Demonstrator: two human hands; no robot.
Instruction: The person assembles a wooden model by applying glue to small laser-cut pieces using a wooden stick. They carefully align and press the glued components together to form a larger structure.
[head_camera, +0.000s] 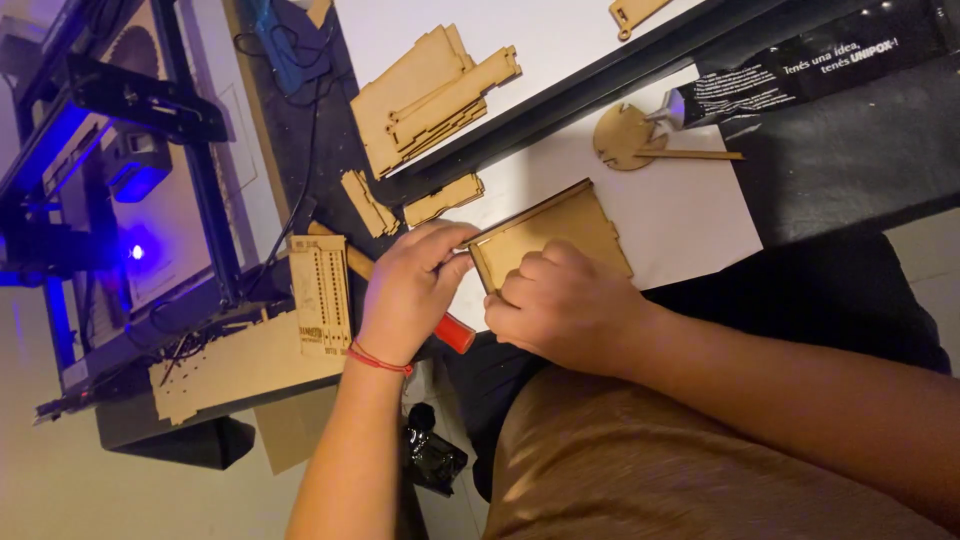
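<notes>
Plywood box assembly (552, 236) lies on the white sheet (690, 215), long axis running from 8 o'clock to 2 o'clock, open corner toward 8 o'clock. My right hand (565, 305) presses its near edge, fingers curled together. My left hand (415, 285) pinches the corner joint. Risk: uneven pressure could snap the thin panel or skew the joint.

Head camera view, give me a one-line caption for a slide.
Both hands, left hand and right hand, press on a small wooden box among laser-cut wooden pieces on a white table.
</notes>
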